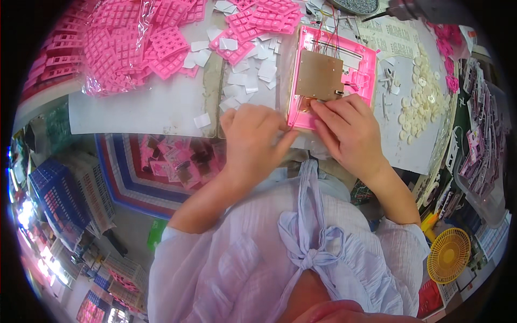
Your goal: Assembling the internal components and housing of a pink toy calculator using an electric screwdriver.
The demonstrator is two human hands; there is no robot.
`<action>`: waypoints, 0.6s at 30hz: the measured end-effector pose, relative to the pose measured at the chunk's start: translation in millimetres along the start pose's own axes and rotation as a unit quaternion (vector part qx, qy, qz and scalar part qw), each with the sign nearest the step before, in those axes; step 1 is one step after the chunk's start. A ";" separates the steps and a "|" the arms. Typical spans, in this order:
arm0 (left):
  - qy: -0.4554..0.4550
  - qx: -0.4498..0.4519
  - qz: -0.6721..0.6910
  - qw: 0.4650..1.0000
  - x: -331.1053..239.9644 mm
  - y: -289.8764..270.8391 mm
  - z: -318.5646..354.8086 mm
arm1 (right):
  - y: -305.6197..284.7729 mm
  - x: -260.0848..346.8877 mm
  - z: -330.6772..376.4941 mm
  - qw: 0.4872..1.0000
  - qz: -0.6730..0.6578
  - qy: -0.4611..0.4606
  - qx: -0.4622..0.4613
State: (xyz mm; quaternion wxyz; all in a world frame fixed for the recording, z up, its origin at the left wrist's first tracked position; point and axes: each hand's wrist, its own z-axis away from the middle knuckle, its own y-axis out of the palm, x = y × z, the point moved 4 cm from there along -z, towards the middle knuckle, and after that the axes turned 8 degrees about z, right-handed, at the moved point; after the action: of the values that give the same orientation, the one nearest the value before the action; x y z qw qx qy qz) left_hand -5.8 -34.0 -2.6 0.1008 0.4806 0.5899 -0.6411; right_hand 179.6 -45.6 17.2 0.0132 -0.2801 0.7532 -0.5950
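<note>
A pink plastic housing (368, 64) lies on the work table in front of me, its inside facing up. Across its middle sits a brown circuit board (319, 74), with thin red wires (335, 33) running off the far side. My right hand (353, 132) reaches over the near right part of the housing, its fingers bent and the tips against a small copper-coloured part (305, 104) just below the board. At the near left corner my left hand (254, 137) is curled, thumb and forefinger close together. Whatever either hand pinches is too small or hidden to make out.
Pink keypad frames (121, 46) are heaped at the far left, beside scattered white paper pieces (237, 79). Cream round buttons (421, 99) lie to the right. A dark tool (401, 12) juts in at the far right. Below the table's edge stands a basket (126, 180) of pink parts.
</note>
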 end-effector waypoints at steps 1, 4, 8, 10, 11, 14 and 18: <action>0.006 -0.004 -0.002 1.000 0.4 0.4 0.3 | 1.3 0.6 1.1 1.000 0.013 -0.002 0.002; -0.050 0.025 0.232 0.971 16.1 -4.4 -1.6 | 4.5 3.4 3.4 0.999 0.039 -0.006 0.005; -0.087 -0.036 0.301 0.949 19.9 -26.8 -42.5 | 9.0 2.7 8.5 0.999 0.049 -0.002 0.016; -0.107 -0.033 0.339 0.934 18.5 -25.1 -67.1 | 6.2 5.8 3.8 0.997 0.054 0.002 0.047; -0.119 -0.033 0.357 0.926 18.2 -22.6 -75.3 | 5.3 8.0 2.9 0.996 0.066 0.002 0.064; -0.141 0.002 0.508 0.850 16.5 -13.0 -92.3 | 1.2 9.7 -1.9 0.990 0.077 -0.006 0.121; -0.130 -0.016 0.490 0.862 23.3 2.0 -87.2 | -6.7 2.4 -6.3 0.983 0.036 -0.035 0.178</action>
State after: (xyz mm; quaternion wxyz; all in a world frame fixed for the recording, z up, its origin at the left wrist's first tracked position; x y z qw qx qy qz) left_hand 26.9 50.0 -7.4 0.4852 0.6183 0.2702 -0.5562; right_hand 178.1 -41.9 25.9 0.1104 -0.2668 0.6437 -0.7088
